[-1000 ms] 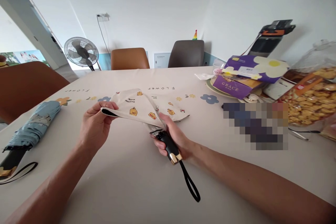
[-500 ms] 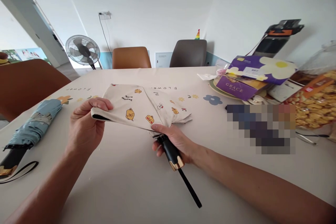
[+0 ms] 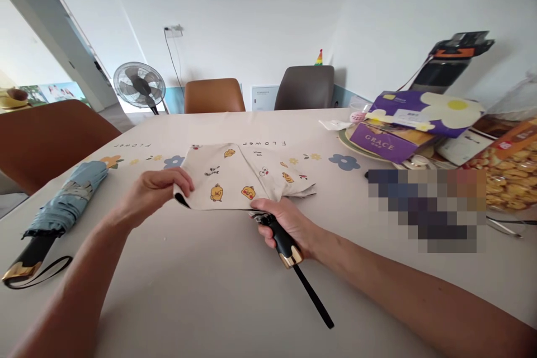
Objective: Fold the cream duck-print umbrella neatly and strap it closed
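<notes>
A cream folding umbrella (image 3: pixel 235 176) printed with yellow ducks lies collapsed on the table in front of me. My right hand (image 3: pixel 291 222) is closed round its black handle (image 3: pixel 284 243), which ends in a gold cap and a black wrist strap (image 3: pixel 314 305). My left hand (image 3: pixel 157 190) pinches the left edge of the canopy fabric, holding one panel stretched flat and low over the table. The umbrella's shaft is hidden under the cloth.
A folded blue umbrella (image 3: pixel 62 207) with a black handle lies at the table's left edge. Purple boxes (image 3: pixel 403 123), a snack bag (image 3: pixel 509 170) and a blurred patch crowd the right side. Brown chairs (image 3: pixel 213 95) and a fan (image 3: pixel 140 86) stand beyond the table (image 3: pixel 210 291).
My left hand has brought the fabric panel down and rightward, from lifted in the air to nearly flat on the table. The right hand has kept its grip on the handle.
</notes>
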`<state>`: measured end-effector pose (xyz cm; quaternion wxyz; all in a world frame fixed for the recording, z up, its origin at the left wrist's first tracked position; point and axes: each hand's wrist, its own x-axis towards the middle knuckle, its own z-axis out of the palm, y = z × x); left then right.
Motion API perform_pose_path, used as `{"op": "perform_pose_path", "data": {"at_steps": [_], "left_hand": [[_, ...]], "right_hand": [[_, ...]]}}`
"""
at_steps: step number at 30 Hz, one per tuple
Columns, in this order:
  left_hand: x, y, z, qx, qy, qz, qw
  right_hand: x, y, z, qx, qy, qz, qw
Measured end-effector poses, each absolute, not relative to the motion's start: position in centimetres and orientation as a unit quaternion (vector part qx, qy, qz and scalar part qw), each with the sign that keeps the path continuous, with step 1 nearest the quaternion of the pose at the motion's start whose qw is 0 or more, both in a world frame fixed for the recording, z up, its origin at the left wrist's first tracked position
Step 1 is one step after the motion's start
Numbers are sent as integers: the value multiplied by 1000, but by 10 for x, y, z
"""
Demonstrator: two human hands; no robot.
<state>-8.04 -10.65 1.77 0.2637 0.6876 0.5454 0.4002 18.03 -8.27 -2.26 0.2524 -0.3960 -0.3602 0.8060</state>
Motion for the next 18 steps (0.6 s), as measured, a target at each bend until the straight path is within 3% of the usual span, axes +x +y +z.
{"op": "perform_pose_path", "data": {"at_steps": [3,5,11,18], "left_hand": [[-91,-100,7,690,606,184,351],[-94,-97,0,671,638,129,354],[-63,-92,-5,629,619,435,181],[-12,-57,-44,695,570,414,142]], "right_hand": [[181,-81,-26,-414,-389,784,251],[181,-82,-25,-422,-400,777,241],[179,-86,-24,-409,-417,772,250],[180,-91,-24,-397,-457,759,240]]}}
